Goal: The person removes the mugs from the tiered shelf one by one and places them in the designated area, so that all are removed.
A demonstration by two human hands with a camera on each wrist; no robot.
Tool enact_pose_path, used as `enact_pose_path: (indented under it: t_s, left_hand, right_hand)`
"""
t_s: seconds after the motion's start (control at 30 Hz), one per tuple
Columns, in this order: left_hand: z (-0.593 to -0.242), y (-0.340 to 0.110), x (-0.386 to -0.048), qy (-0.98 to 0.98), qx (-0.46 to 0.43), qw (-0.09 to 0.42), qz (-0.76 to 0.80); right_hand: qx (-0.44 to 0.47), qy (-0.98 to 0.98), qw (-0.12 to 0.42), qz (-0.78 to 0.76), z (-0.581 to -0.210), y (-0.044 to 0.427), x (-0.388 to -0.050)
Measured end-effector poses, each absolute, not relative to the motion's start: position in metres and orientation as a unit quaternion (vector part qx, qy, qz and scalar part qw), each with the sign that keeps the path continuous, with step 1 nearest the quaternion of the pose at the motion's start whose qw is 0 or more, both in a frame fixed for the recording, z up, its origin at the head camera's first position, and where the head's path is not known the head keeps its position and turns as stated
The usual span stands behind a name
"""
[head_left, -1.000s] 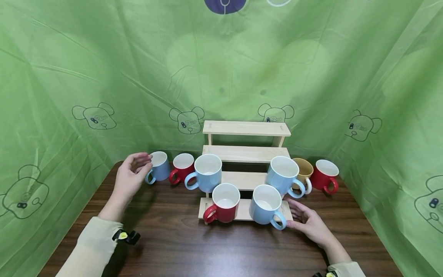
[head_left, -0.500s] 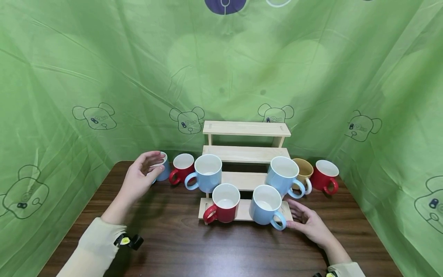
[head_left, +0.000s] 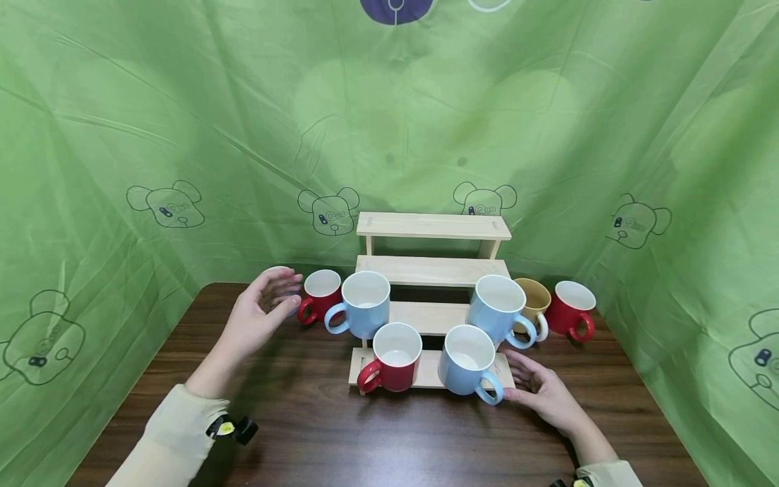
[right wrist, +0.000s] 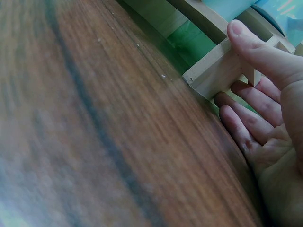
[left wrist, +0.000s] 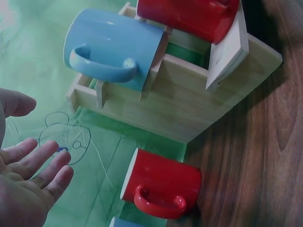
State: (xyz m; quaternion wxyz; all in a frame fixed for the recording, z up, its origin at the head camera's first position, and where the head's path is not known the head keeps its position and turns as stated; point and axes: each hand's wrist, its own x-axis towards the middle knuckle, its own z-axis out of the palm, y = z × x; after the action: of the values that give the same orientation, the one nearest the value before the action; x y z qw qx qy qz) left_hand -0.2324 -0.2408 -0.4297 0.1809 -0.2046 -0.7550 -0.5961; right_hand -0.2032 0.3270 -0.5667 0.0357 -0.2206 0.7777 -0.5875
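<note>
My left hand (head_left: 258,318) is held in the air at the left, fingers loosely bent and holding nothing. It hides most of a light blue mug (head_left: 280,268), and its fingertips point at a red mug (head_left: 328,297) on the table; the left wrist view shows a gap to that red mug (left wrist: 165,182). My right hand (head_left: 544,392) grips the lower right end of a stepped wooden rack (head_left: 435,224), thumb in front and fingers behind. On the rack's lowest step stand a red mug (head_left: 398,375) and a blue mug (head_left: 459,372). Blue mugs (head_left: 368,314) sit at both ends of the step above.
Right of the rack, a yellow mug (head_left: 532,292) with a white handle and a red mug (head_left: 561,318) stand close together. A green cloth (head_left: 402,122) hangs behind and beside the brown wooden table (head_left: 341,439).
My left hand has moved rightward, past the blue mug toward the red mug, and now covers most of the blue one. The right hand, rack and mugs have stayed in place.
</note>
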Motion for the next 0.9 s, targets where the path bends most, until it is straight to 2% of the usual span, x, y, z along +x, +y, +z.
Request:
enact_pose_path:
  t_s: [0.9]
  left_hand:
    - [-0.43,-0.212,-0.22,-0.806,-0.206,0.063,-0.551]
  right_hand:
    - [-0.214,0.78,0.036,-0.587,-0.565,0.325,-0.202]
